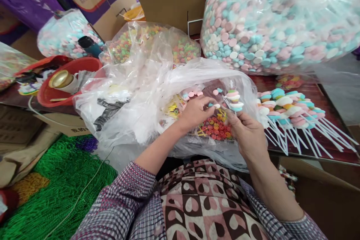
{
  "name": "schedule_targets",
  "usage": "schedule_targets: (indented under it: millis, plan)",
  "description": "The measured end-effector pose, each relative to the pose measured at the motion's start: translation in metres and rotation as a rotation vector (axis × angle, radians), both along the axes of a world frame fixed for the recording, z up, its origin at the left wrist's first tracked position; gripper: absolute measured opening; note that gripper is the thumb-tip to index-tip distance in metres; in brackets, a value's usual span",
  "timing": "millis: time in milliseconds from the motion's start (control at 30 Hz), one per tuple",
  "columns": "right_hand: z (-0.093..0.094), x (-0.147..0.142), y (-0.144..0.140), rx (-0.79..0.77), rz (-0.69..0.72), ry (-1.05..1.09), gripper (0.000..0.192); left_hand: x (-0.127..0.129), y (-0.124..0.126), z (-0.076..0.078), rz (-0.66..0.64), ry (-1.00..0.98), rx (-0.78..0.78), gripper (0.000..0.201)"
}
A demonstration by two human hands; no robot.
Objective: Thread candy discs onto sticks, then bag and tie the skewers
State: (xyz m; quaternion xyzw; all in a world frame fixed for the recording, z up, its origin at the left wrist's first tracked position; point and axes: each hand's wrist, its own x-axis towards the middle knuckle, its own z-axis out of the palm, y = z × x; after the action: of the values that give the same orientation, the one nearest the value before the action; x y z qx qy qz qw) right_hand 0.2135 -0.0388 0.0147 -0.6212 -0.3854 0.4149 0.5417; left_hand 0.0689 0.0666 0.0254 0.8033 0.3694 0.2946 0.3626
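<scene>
My left hand is closed in a pinch, with a small blue-and-white marshmallow at its fingertips. My right hand is curled beside it, thumb and fingers pressed together; what they grip is too small to make out. Just above the right fingers is a stack of pink, white and blue marshmallows; I cannot tell if that hand touches it. Below the hands lie red and orange ring candies and some yellow pieces. Loose pink marshmallows sit behind my left hand.
Finished-looking marshmallow skewers with white sticks are piled at right. Behind stand a big bag of marshmallows and a bag of ring candies. Crumpled clear plastic surrounds the work spot. A red basin is at left.
</scene>
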Motion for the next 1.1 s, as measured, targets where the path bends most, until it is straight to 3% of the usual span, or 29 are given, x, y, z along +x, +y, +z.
schedule_targets:
  millis: [167,233,367,467,733,933,1100]
  plan:
    - [-0.001,-0.023,0.014,0.005,0.016,0.066,0.04,-0.017,-0.033,-0.008,0.015,-0.14,-0.002,0.016]
    - [0.001,-0.029,0.014,-0.014,0.026,0.147,0.036,-0.022,-0.04,-0.013,0.042,-0.285,-0.161,0.019]
    - [0.009,-0.036,0.006,-0.02,0.056,0.255,0.026,-0.032,-0.044,-0.018,0.154,-0.666,-0.642,0.032]
    - [0.012,-0.045,0.003,0.013,0.029,0.272,0.025,-0.04,-0.047,-0.016,0.216,-0.726,-0.803,0.038]
    - [0.005,-0.062,0.004,0.008,0.02,0.183,0.022,-0.046,-0.063,-0.015,0.183,-0.663,-0.717,0.018]
    - [0.004,-0.063,0.005,0.02,0.022,0.233,0.027,-0.044,-0.068,-0.012,0.215,-0.764,-0.842,0.018]
    - [0.01,-0.059,-0.008,-0.01,0.118,0.2,0.024,-0.045,-0.062,-0.014,0.313,-0.812,-0.876,0.02]
